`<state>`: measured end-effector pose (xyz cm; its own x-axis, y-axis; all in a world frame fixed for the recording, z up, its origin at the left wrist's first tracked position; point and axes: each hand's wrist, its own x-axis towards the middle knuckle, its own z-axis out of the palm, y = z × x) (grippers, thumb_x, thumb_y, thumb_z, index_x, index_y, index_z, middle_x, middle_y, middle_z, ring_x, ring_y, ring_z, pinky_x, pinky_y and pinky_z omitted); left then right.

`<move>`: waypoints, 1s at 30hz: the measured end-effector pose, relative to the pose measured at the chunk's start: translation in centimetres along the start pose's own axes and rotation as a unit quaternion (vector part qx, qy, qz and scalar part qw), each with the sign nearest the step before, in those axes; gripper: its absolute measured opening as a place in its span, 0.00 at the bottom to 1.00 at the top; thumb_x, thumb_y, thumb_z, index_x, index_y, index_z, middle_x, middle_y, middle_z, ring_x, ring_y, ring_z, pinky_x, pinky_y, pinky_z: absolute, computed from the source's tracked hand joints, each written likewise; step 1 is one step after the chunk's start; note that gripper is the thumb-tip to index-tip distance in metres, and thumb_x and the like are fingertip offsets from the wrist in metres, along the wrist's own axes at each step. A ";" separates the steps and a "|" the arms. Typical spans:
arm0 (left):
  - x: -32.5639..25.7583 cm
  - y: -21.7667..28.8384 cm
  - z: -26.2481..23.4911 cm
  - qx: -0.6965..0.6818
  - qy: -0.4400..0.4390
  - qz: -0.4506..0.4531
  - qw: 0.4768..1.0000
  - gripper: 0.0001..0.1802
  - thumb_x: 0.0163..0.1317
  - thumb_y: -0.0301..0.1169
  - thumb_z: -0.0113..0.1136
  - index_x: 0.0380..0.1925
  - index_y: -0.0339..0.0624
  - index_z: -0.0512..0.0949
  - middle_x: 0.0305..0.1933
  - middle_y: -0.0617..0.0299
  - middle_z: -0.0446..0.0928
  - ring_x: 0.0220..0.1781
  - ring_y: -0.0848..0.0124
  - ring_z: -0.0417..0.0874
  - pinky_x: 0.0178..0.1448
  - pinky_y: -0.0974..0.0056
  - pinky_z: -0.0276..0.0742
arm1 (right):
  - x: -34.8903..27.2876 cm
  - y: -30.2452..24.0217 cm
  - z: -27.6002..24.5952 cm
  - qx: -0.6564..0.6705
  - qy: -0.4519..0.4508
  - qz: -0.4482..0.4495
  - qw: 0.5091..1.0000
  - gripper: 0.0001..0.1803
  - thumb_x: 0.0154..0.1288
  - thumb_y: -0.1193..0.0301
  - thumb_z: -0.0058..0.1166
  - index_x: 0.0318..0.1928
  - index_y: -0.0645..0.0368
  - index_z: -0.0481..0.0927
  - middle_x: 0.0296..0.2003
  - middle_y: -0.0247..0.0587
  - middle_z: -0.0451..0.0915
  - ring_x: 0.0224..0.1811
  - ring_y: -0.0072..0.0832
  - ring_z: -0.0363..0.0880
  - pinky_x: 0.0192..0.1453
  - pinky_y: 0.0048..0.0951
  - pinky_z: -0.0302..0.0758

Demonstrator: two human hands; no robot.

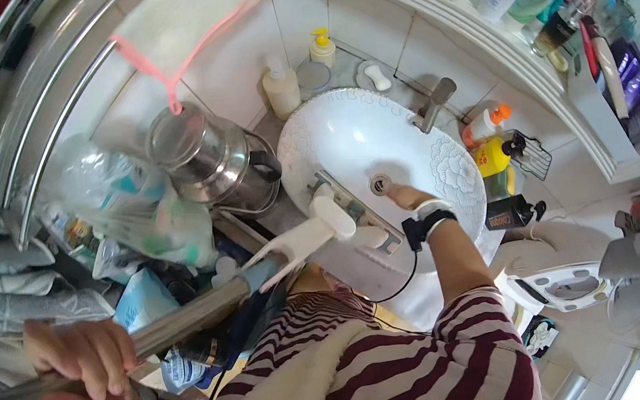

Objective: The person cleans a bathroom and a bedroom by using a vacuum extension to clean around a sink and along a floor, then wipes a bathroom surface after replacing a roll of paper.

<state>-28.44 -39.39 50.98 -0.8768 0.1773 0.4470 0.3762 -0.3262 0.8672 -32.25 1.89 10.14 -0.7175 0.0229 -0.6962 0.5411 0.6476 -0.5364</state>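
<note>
My left hand (pixel 92 374) is wrapped around the metal pole of a flat mop (pixel 180 318), which slants up to the right. The mop's white plastic joint and narrow flat head, with no cloth showing on its upper side, rest over the near left rim of a white washbasin (pixel 342 125). Inside the basin, my right hand (pixel 410 196) reaches down beside the drain (pixel 379 184), just right of the mop head. Its fingers are foreshortened and mostly hidden, so their grip does not show. A dark band with a cable circles the right wrist.
A steel pot (pixel 209 163) and plastic bags (pixel 127 197) crowd the left of the basin. The faucet (pixel 435 105) rises at its far right rim, near several bottles (pixel 491 156). Above hang a pink-edged cloth (pixel 198 14) and towel rails (pixel 64 115); a toiletries shelf (pixel 512 14) runs upper right.
</note>
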 end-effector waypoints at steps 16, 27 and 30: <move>0.5 -5.0 0.3 -0.041 0.016 -0.058 0.997 0.21 0.55 0.47 0.59 0.27 0.46 0.62 0.09 0.74 0.62 0.08 0.80 0.64 0.16 0.73 0.64 | 4.1 2.1 -0.8 0.008 0.257 -0.197 0.946 0.14 0.62 0.64 0.44 0.30 0.62 0.77 0.29 0.53 0.77 0.32 0.44 0.76 0.38 0.40 0.72; 4.1 -8.7 3.3 0.030 -0.100 -0.121 0.987 0.25 0.53 0.57 0.52 0.28 0.49 0.61 0.12 0.78 0.59 0.13 0.82 0.61 0.25 0.71 0.61 | 0.7 -1.1 -17.6 0.722 0.155 -0.221 0.637 0.23 0.67 0.50 0.33 0.33 0.57 0.69 0.13 0.29 0.58 0.13 0.22 0.53 0.18 0.23 0.53; 4.7 -9.4 2.8 -0.032 -0.178 -0.092 0.979 0.26 0.53 0.58 0.51 0.31 0.47 0.62 0.13 0.76 0.60 0.15 0.81 0.61 0.27 0.70 0.61 | -3.0 -3.6 -15.0 0.706 0.144 -0.246 0.649 0.24 0.67 0.50 0.34 0.37 0.59 0.71 0.17 0.31 0.60 0.17 0.21 0.55 0.21 0.21 0.53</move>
<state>-35.24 -32.92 45.56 -0.7639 0.5467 0.3430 0.1922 -0.3148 0.9295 -38.62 10.85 21.33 -0.8978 0.3502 -0.2672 -0.0670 -0.7080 -0.7030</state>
